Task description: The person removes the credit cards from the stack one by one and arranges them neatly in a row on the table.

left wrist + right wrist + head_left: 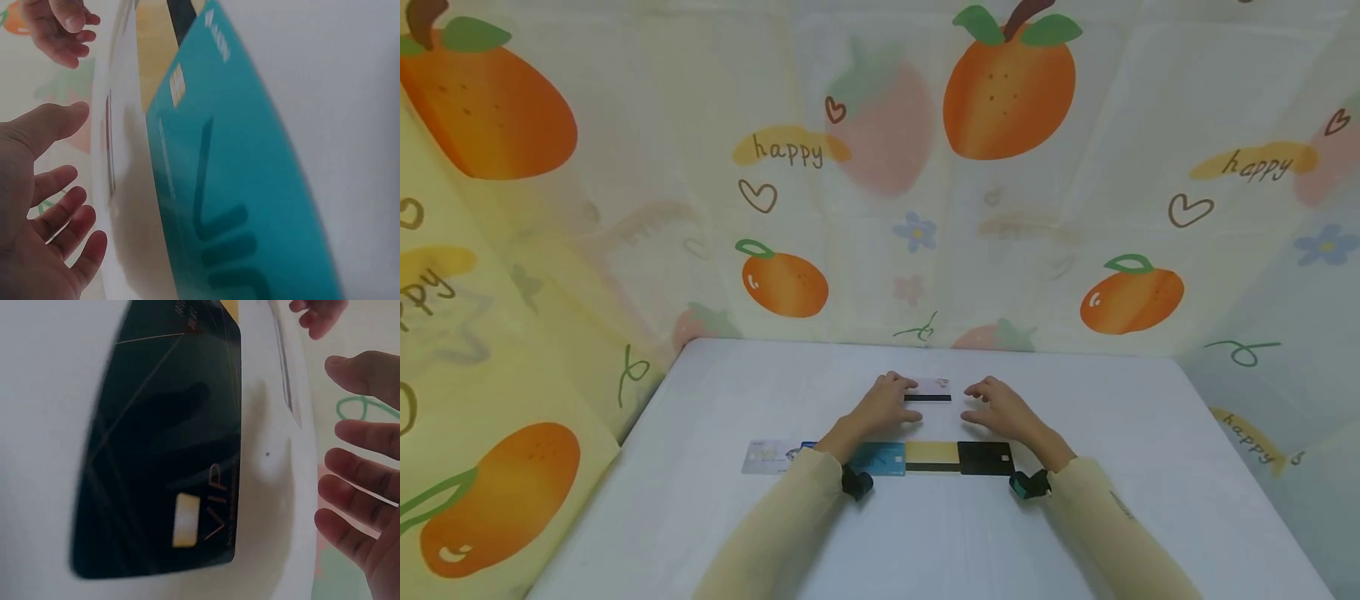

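A pale card with a black stripe (934, 387) lies by itself towards the back of the white table. My left hand (883, 406) hovers at its left end, fingers spread and overlapping its edge from above; whether they touch it I cannot tell. To its right, apart from it, my right hand (1004, 412) holds nothing, its fingers loosely extended. Nearer me runs a row of cards: a whitish card (764, 457), a dark blue one mostly hidden by the left wrist, a teal card (231, 162), a gold striped card (932, 452) and a black VIP card (169, 437).
The white tabletop (940, 542) stretches around the cards. A fruit-printed cloth (880, 275) hangs behind and at both sides. Small dark cameras sit on both wrists, the left camera (856, 482) and the right camera (1028, 484), close to the row.
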Demonstrator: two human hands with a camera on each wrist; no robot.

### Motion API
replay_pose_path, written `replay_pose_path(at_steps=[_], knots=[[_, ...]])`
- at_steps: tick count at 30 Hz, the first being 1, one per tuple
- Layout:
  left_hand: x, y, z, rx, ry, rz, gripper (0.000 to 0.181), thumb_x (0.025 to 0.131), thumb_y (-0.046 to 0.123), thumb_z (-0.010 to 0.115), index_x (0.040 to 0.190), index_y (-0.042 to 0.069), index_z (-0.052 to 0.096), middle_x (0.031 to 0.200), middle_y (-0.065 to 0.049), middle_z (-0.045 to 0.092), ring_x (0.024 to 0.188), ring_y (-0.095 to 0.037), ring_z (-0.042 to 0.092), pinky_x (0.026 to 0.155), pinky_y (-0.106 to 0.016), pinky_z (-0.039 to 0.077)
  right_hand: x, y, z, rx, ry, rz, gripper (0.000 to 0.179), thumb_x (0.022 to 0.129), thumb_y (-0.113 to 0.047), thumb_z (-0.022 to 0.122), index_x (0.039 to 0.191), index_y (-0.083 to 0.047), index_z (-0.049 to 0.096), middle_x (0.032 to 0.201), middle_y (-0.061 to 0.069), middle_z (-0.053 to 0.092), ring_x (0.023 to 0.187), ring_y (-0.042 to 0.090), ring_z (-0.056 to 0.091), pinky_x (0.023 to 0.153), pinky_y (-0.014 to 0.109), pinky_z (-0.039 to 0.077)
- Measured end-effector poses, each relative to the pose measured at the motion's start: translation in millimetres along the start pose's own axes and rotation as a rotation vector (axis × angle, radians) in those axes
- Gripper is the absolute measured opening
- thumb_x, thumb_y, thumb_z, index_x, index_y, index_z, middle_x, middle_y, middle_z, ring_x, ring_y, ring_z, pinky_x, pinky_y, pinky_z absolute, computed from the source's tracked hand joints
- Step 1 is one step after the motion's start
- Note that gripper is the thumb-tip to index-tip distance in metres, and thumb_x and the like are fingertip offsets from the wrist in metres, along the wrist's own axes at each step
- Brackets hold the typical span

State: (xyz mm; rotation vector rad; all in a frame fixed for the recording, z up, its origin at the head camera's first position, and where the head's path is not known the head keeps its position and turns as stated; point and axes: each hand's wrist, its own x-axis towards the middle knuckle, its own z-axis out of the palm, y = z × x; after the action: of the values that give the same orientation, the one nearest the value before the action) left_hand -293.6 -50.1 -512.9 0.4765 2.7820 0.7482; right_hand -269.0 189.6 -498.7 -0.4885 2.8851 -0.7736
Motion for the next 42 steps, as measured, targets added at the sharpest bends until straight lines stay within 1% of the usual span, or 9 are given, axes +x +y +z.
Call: replay_pose_path(at_steps=[6, 11, 19, 22, 25, 28, 34, 39, 42], knots=[[7.8, -5.4, -0.8, -0.022, -0.005, -0.051, 0.062, 0.083, 0.038, 0.075, 0.136, 0.014, 0.055, 0.138, -0.010, 0.049, 0.126, -0.025, 0.046, 0.109, -0.042, 0.040, 17.0, -7, 4, -0.029, -0.031, -0.004, 0.046, 0.086, -0.030, 0.072, 0.121, -0.001, 0.064, 0.114, 0.015, 0.059, 0.104, 0.030, 0.058, 0.092, 0.047, 0.048], [13.9, -8.5, -0.1, -0.049, -0.005, -0.055, 0.062, 0.083, 0.036, 0.076, 0.136, 0.012, 0.054, 0.139, -0.012, 0.049, 0.127, -0.028, 0.045, 0.110, -0.045, 0.039, 29.1, -11, 7, -0.055, -0.038, 0.003, 0.049, 0.085, -0.030, 0.073, 0.122, 0.000, 0.063, 0.115, 0.017, 0.059, 0.104, 0.030, 0.058, 0.094, 0.047, 0.047], [21.9, -11.8, -0.5, -0.059, -0.009, -0.058, 0.063, 0.082, 0.035, 0.077, 0.136, 0.010, 0.055, 0.136, -0.013, 0.050, 0.126, -0.029, 0.046, 0.109, -0.044, 0.040, 45.0, -14, 13, -0.086, -0.056, 0.010, 0.053, 0.083, -0.029, 0.075, 0.125, 0.000, 0.061, 0.124, 0.020, 0.057, 0.114, 0.034, 0.056, 0.100, 0.049, 0.045], [24.5, -11.3, -0.7, -0.045, -0.003, -0.058, 0.063, 0.081, 0.034, 0.078, 0.134, 0.009, 0.056, 0.135, -0.013, 0.052, 0.126, -0.029, 0.046, 0.109, -0.044, 0.040, 50.7, -13, 15, -0.095, -0.059, 0.004, 0.054, 0.082, -0.029, 0.077, 0.125, 0.001, 0.061, 0.124, 0.021, 0.056, 0.114, 0.034, 0.055, 0.101, 0.049, 0.044], [27.6, -11.1, 0.0, -0.003, -0.002, -0.047, 0.063, 0.081, 0.034, 0.078, 0.134, 0.008, 0.057, 0.135, -0.014, 0.053, 0.126, -0.029, 0.047, 0.109, -0.042, 0.040, 55.8, -12, 17, -0.111, -0.056, 0.006, 0.055, 0.081, -0.029, 0.078, 0.124, 0.000, 0.061, 0.123, 0.020, 0.056, 0.114, 0.034, 0.056, 0.100, 0.048, 0.044], [30.5, -11.3, 0.6, 0.037, -0.002, -0.046, 0.063, 0.081, 0.034, 0.078, 0.134, 0.008, 0.057, 0.135, -0.013, 0.053, 0.125, -0.029, 0.047, 0.108, -0.041, 0.040, 60.0, -11, 18, -0.138, -0.055, -0.012, 0.055, 0.080, -0.029, 0.079, 0.124, 0.000, 0.061, 0.123, 0.019, 0.057, 0.114, 0.034, 0.055, 0.100, 0.048, 0.044], [34.2, -12.6, 2.4, 0.032, -0.002, -0.066, 0.062, 0.080, 0.032, 0.079, 0.133, 0.007, 0.057, 0.134, -0.013, 0.053, 0.124, -0.028, 0.046, 0.108, -0.042, 0.041, 64.7, -11, 18, -0.163, -0.080, -0.028, 0.055, 0.080, -0.028, 0.079, 0.123, 0.000, 0.062, 0.124, 0.017, 0.059, 0.115, 0.034, 0.054, 0.102, 0.048, 0.043], [36.9, -14.7, 3.6, 0.057, -0.010, -0.038, 0.060, 0.082, 0.032, 0.078, 0.134, 0.009, 0.057, 0.136, -0.011, 0.053, 0.125, -0.028, 0.046, 0.108, -0.041, 0.040, 66.0, -12, 17, -0.178, -0.091, -0.049, 0.050, 0.079, -0.025, 0.079, 0.119, 0.000, 0.064, 0.118, 0.015, 0.061, 0.107, 0.032, 0.055, 0.098, 0.047, 0.044], [38.2, -14.6, 2.7, 0.061, -0.010, -0.018, 0.058, 0.083, 0.030, 0.077, 0.133, 0.009, 0.058, 0.136, -0.011, 0.054, 0.124, -0.028, 0.046, 0.108, -0.041, 0.040, 67.1, -13, 15, -0.161, -0.099, -0.049, 0.046, 0.079, -0.023, 0.079, 0.117, 0.000, 0.065, 0.115, 0.014, 0.061, 0.105, 0.030, 0.055, 0.097, 0.046, 0.044]])
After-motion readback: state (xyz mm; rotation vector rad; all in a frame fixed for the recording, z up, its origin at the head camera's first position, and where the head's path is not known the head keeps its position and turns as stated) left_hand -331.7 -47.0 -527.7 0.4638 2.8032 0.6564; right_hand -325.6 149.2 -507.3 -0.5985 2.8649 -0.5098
